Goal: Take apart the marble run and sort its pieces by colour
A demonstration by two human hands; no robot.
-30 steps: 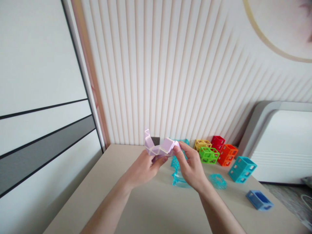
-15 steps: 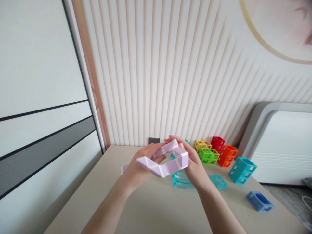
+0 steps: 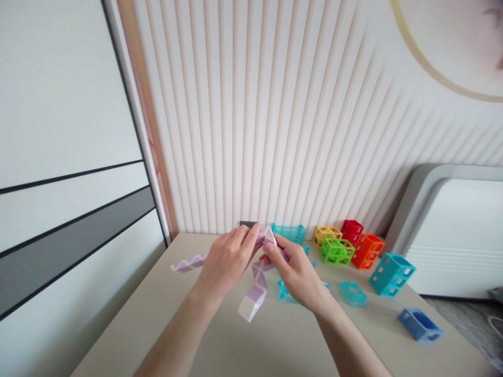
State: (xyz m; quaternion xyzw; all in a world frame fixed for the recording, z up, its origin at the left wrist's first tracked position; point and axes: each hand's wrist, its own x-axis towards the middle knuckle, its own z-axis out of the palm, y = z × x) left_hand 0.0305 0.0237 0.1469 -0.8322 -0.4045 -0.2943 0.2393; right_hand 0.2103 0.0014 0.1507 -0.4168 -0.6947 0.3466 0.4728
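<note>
A lilac and white snake puzzle [image 3: 259, 285] of linked wedge segments is held above the table in both hands. My left hand [image 3: 230, 259] wraps around its middle, with a zigzag length sticking out to the left past the knuckles. My right hand [image 3: 293, 264] pinches the bent part between thumb and fingers. From there one end hangs down between the hands, its last wedge showing a white face. The segments inside my left palm are hidden.
Clear teal pieces [image 3: 288, 233] lie on the table [image 3: 220, 340] behind and below my right hand. To the right stand yellow [image 3: 327, 235], green [image 3: 337, 252], red [image 3: 351, 230], orange [image 3: 367, 251] and teal [image 3: 392, 275] block frames, plus a blue one [image 3: 420, 324]. A ribbed wall [image 3: 243, 115] rises behind.
The puzzle's near loop has opened out, and one end now hangs downward. My right hand has turned to a pinch. More of the zigzag length shows at left.
</note>
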